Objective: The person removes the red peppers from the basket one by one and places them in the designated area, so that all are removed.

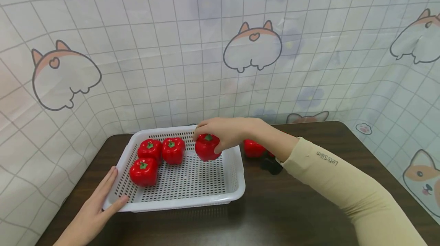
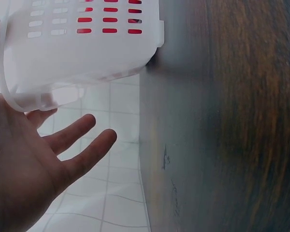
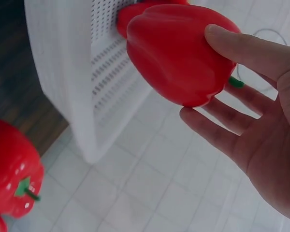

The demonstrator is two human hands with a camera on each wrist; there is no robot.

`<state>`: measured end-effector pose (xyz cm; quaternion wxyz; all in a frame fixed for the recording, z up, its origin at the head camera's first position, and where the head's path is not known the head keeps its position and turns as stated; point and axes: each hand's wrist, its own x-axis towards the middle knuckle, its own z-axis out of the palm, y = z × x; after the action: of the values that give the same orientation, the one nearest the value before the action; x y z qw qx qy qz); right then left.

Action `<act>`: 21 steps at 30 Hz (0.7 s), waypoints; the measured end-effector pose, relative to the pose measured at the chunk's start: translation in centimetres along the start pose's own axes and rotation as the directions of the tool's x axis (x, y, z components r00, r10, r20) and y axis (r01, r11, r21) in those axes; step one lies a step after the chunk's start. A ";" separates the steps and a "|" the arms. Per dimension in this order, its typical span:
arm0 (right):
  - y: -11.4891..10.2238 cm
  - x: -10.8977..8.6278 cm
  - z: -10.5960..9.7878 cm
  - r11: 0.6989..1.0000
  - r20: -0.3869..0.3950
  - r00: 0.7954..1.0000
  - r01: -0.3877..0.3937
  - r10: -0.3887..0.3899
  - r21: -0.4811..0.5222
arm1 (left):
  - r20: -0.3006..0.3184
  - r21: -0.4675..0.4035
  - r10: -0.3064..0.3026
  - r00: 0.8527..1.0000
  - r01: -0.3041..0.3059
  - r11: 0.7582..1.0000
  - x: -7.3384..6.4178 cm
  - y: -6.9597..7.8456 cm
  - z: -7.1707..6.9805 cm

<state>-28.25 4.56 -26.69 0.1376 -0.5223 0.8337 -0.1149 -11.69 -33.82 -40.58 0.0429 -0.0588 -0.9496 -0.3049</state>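
A white perforated plastic basket [image 1: 185, 201] stands on the dark table, with several red bell peppers [image 1: 143, 172] grouped at its left side. Above the basket's right part, my right hand [image 1: 228, 133] grips a red bell pepper [image 1: 207, 148] between thumb and fingers. The right wrist view shows this bell pepper [image 3: 179, 53] raised over the rim, its green stem towards the palm. With fingers spread and fairly straight, my left hand [image 1: 96, 207] rests against the basket's left front corner. In the left wrist view, the left hand [image 2: 34, 159] is beside the basket's wall [image 2: 87, 58].
To the right of the basket, partly behind my right forearm, lies another red bell pepper [image 1: 253, 149], with a black object [image 1: 271, 165] by it. Behind the dark wooden table [image 1: 309, 207] hangs a white gridded cloth [image 1: 165, 59] with cartoon animals.
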 end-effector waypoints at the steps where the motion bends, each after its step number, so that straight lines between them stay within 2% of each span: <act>1: 0.1 -0.4 -0.1 1.000 -0.008 1.000 -0.006 0.006 0.004 | 0.000 -0.003 0.000 1.000 0.000 1.000 0.0 0.0 0.0; 15: 3.2 -5.6 -1.7 0.997 -0.148 0.987 -0.061 0.069 0.053 | -0.010 -0.009 0.024 1.000 -0.024 1.000 0.2 0.1 0.1; 21: 4.4 -7.6 -1.9 0.995 -0.170 0.981 -0.085 0.092 0.046 | -0.012 -0.031 0.034 0.999 -0.035 0.999 0.2 -0.1 0.1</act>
<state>-29.44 13.44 -25.61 0.0805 -0.4701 0.8625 -0.1694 -11.85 -33.79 -40.70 0.0525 -0.0742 -0.9434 -0.3190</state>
